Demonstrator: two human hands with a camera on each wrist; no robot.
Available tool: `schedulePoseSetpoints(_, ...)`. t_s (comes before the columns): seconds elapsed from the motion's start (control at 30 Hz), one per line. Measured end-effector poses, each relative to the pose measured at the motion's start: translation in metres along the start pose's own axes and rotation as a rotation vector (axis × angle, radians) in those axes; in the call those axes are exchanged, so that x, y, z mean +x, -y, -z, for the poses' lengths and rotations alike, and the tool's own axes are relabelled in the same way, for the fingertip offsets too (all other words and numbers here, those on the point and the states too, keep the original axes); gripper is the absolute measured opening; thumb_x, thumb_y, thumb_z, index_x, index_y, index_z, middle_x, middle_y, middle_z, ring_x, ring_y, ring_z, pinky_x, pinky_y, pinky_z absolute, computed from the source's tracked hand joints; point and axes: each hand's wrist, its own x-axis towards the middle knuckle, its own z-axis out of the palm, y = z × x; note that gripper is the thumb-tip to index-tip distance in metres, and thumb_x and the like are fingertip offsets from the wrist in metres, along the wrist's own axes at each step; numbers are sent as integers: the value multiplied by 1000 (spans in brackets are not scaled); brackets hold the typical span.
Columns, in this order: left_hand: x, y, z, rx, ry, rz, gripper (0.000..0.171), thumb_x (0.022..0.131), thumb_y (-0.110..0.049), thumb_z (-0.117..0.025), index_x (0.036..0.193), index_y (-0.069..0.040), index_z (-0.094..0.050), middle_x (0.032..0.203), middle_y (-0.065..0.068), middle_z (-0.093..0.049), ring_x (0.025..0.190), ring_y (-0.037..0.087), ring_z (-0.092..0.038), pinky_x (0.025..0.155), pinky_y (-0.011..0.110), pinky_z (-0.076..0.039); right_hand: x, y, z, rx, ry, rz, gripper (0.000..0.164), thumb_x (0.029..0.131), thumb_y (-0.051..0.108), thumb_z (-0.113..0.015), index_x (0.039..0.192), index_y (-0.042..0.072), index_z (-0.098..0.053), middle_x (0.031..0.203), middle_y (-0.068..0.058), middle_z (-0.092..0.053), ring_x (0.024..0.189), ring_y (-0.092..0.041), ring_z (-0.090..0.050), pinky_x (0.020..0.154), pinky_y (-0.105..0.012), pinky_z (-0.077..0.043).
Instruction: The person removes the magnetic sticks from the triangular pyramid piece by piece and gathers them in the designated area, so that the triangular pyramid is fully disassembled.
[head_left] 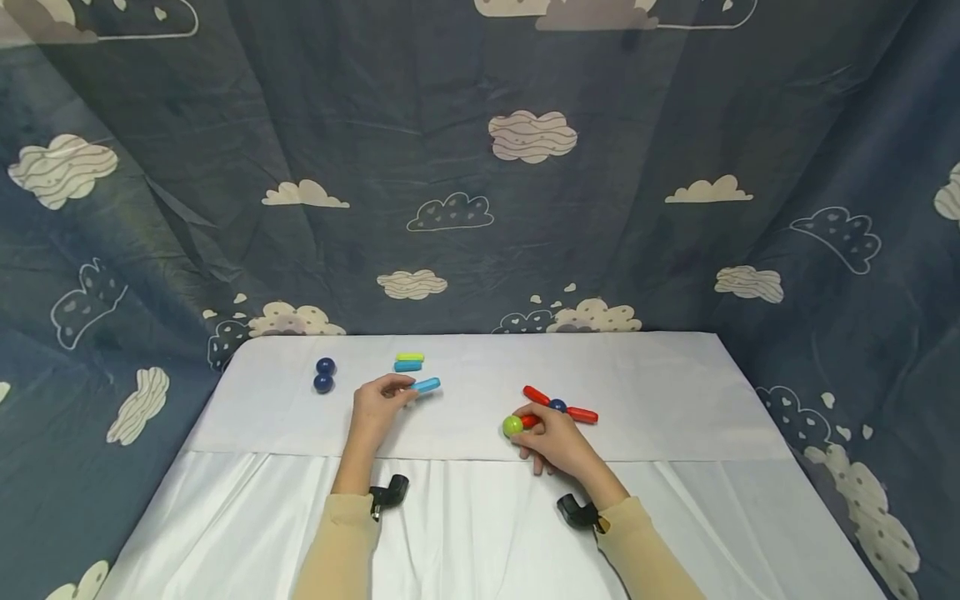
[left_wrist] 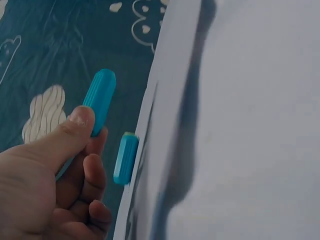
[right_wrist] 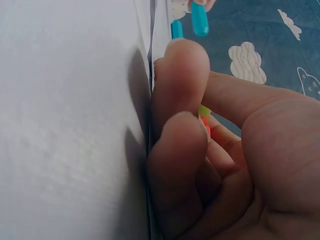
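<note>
My left hand (head_left: pixel 375 410) pinches a light blue ridged rod (left_wrist: pixel 102 95) between thumb and fingers, raised over the white table in the left wrist view. Beyond it lie a second blue rod (head_left: pixel 408 366) and a yellow-green rod (head_left: pixel 410 357), side by side. In the right hand (head_left: pixel 561 442), thumb and fingers grip a green ball (head_left: pixel 512 426) with a red rod (head_left: pixel 529 422) against it. Just past those fingers, more red rods (head_left: pixel 582 415) meet at a dark blue ball (head_left: pixel 557 405). The right wrist view shows mostly curled fingers, hiding nearly all of the ball and rod.
Two dark blue balls (head_left: pixel 324 383) sit close together at the table's back left. A white cloth (head_left: pixel 465 517) covers the table (head_left: pixel 652 367). Behind and at both sides hangs a dark curtain (head_left: pixel 450 100) with printed clouds.
</note>
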Motion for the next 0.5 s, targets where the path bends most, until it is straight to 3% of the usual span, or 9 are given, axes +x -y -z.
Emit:
schedulePoseSetpoints(0.13, 10, 6, 9, 6, -50, 27, 22, 90, -21, -86, 109, -13, -83, 109, 9, -82, 99, 22, -72, 76, 20, -53, -1, 1, 0, 16, 2, -17, 45, 95, 20, -80, 135, 10, -62, 71, -5, -72, 43, -18, -59, 42, -23, -44)
schedulePoseSetpoints(0.4, 25, 15, 15, 37, -82, 39, 23, 91, -18, -85, 112, -8, -83, 109, 13, -82, 111, 32, -73, 99, 44, -56, 1, 1, 0, 37, 8, -48, 43, 95, 22, -80, 134, 11, -63, 70, -5, -72, 42, -18, -60, 42, -23, -45)
schedulePoseSetpoints(0.5, 29, 17, 15, 37, -95, 24, 24, 89, -17, -86, 111, -8, -83, 107, 14, -82, 109, 32, -73, 100, 45, -55, 1, 1, 1, 35, 13, -33, 43, 96, 20, -80, 134, 9, -63, 69, -5, -72, 42, -17, -59, 42, -23, -45)
